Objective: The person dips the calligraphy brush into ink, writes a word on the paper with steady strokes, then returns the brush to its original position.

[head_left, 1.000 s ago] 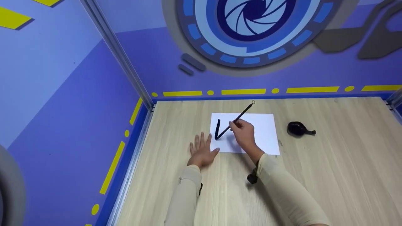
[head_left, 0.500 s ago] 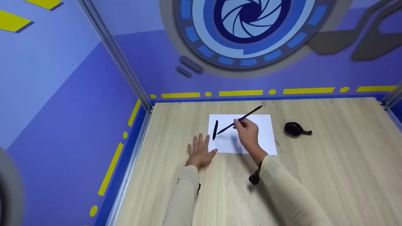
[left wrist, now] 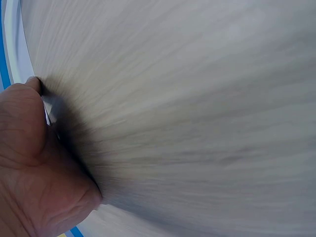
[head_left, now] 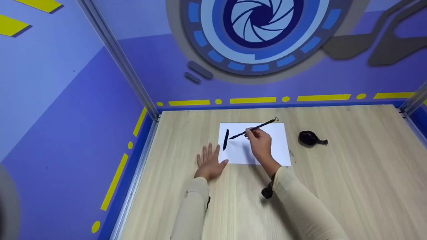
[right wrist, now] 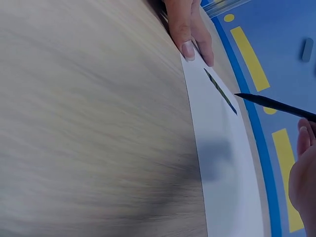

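My right hand (head_left: 261, 144) pinches a black writing brush (head_left: 263, 124) partway along its handle, with a small hanging loop at its upper end. The pointed tip (right wrist: 244, 95) is raised above a white sheet of paper (head_left: 272, 153), just right of a single slanting black stroke (head_left: 226, 140). My left hand (head_left: 210, 164) lies with fingers spread at the sheet's lower left, thumb on its bottom corner. The left wrist view shows mostly the heel of that left hand (left wrist: 44, 182) against the wood.
A shiny black rounded object (head_left: 308, 138) with a short neck lies right of the paper on the light wooden table (head_left: 350, 173). Blue-purple printed walls (head_left: 140, 66) close off the back and left, joined by a metal corner post (head_left: 128, 66).
The brush tip has lifted off the foot of the stroke and moved up and to the right of it; its handle slants lower now. My left hand keeps its place by the sheet.
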`<state>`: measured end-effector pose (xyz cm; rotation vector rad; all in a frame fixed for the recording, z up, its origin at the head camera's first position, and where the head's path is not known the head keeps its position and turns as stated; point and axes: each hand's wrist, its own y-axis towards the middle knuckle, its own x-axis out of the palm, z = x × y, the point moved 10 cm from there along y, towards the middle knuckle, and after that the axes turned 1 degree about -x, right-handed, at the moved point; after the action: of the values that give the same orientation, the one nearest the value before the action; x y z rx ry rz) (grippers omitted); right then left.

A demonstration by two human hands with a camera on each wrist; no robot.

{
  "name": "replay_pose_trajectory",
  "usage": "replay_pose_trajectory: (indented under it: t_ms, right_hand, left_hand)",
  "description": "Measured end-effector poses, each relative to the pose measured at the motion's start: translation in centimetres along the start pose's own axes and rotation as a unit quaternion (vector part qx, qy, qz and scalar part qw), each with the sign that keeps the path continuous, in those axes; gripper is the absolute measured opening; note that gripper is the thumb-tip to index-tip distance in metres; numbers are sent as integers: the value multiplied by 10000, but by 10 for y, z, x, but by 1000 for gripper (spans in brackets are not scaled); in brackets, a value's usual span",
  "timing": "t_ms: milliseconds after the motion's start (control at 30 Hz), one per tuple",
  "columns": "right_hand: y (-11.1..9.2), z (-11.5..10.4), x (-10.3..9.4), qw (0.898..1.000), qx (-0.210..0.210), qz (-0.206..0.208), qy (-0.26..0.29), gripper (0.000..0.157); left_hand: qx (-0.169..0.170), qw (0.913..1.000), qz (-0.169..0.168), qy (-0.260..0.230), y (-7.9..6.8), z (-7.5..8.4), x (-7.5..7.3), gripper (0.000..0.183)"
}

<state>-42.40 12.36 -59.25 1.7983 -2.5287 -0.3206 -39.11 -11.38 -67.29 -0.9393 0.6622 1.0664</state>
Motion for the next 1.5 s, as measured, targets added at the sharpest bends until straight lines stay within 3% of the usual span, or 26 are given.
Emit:
replay_pose_trajectory:
  t_ms: [267, 467, 800, 1100, 1500]
  right_hand:
    - [1, -1, -2, 9996, -89, 143, 223, 19]
    - [6, -4, -4, 9994, -221, 240, 75, 18]
    - [10, -2, 9, 9993, -102, 3, -362, 19]
    - [8, 0, 23, 9994, -102, -190, -278, 21]
    - [7, 9, 32, 9958, -136, -329, -846, 22]
  left_hand:
    - [11, 10000, -36, -41, 1, -2, 1, 82]
    - [-106, 9998, -190, -35, 2, -3, 1, 82]
    - [-28, 10000, 7, -34, 5, -1, 2, 83]
    - [-143, 9997, -124, 162, 7, -3, 4, 83]
    - [-198, 9993, -132, 272, 15, -11, 12, 84]
